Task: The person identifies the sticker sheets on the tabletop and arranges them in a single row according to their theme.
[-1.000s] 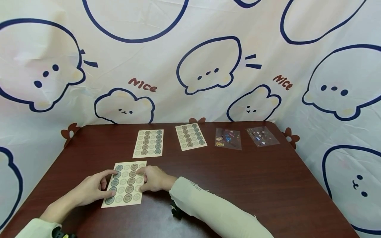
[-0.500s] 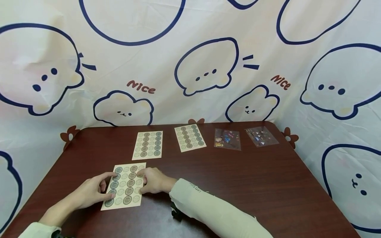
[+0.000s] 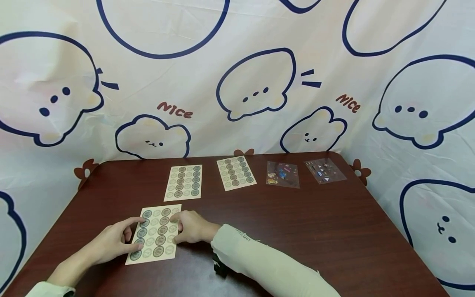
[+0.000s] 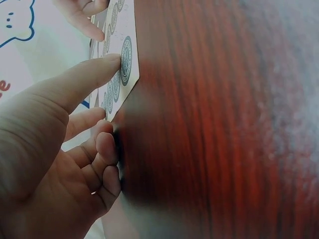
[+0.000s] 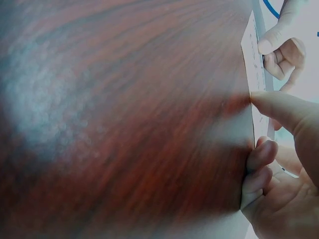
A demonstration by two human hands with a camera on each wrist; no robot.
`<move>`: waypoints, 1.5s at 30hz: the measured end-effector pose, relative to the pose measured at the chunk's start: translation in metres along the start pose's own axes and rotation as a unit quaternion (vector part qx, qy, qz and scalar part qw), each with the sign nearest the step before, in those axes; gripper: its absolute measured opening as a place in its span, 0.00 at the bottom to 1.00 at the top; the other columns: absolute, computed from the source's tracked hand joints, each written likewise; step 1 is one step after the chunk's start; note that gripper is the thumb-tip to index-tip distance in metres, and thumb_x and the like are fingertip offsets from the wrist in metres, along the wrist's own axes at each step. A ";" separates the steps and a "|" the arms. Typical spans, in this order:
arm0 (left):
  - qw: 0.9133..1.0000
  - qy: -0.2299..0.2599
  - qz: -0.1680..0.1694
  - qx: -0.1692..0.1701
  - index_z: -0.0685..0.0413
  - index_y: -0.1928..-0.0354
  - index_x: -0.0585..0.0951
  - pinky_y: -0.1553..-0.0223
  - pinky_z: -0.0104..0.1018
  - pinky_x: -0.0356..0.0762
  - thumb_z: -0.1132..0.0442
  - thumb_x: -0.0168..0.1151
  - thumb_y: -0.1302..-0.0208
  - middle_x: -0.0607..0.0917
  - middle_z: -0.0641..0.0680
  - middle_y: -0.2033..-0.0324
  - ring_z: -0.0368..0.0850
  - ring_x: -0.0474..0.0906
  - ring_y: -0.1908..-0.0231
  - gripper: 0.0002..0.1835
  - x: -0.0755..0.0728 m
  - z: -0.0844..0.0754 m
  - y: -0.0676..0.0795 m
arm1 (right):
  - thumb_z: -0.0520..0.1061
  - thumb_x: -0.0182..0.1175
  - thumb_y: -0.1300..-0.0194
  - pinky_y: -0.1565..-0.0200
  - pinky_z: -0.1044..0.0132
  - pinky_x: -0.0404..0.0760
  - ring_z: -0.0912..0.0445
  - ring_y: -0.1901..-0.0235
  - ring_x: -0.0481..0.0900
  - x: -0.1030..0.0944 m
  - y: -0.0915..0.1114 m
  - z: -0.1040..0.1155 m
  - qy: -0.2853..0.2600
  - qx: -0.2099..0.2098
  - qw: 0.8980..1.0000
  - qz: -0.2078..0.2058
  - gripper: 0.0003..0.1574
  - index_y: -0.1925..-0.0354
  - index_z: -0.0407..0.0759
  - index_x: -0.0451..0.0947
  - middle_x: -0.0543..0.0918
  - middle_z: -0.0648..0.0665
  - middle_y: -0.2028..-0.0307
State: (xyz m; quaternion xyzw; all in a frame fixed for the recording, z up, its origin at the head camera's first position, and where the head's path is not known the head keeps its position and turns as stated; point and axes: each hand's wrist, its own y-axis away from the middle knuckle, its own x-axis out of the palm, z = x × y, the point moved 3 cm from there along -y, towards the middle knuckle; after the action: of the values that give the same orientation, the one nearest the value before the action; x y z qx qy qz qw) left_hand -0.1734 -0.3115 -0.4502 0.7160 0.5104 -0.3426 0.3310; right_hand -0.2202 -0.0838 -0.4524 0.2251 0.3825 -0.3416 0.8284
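A cream sheet of round stickers, printed in rows of blue-grey, brown and pale circles, lies flat on the table at front left. My left hand rests at its left edge, index finger and thumb extended onto the paper. In the left wrist view that thumb presses the sheet near a corner, with the other fingers bent beside the edge. From the opposite side my right hand touches the right edge with index finger and thumb. Its remaining fingers are curled against the tabletop in the right wrist view.
Behind are two similar sticker sheets, one on the left and another, slightly turned. Farther right lie two clear plastic sheets with small colourful pieces, a nearer one and one by the corner. A printed curtain surrounds the dark wooden table.
The head view has tilted slightly, so everything sits a little lower and left. Both hands keep their places on the sticker sheet.
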 end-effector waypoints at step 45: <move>0.998 0.027 -0.063 0.005 0.62 0.36 0.75 0.69 0.31 0.73 0.57 0.61 0.28 0.84 0.53 0.64 0.42 0.78 0.68 0.23 -0.026 -0.038 -0.033 | 0.41 0.61 0.29 0.76 0.70 0.76 0.36 0.65 0.84 -0.062 0.011 -0.039 -0.220 -0.015 0.975 -0.023 0.24 0.38 0.35 0.76 0.83 0.42 0.65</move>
State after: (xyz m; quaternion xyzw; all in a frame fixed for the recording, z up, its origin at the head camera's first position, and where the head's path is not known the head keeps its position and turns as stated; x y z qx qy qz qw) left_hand -0.2057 -0.2848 -0.4116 0.6928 0.5620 -0.3456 0.2911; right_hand -0.2607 -0.0273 -0.4258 0.1230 0.2006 -0.3956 0.8878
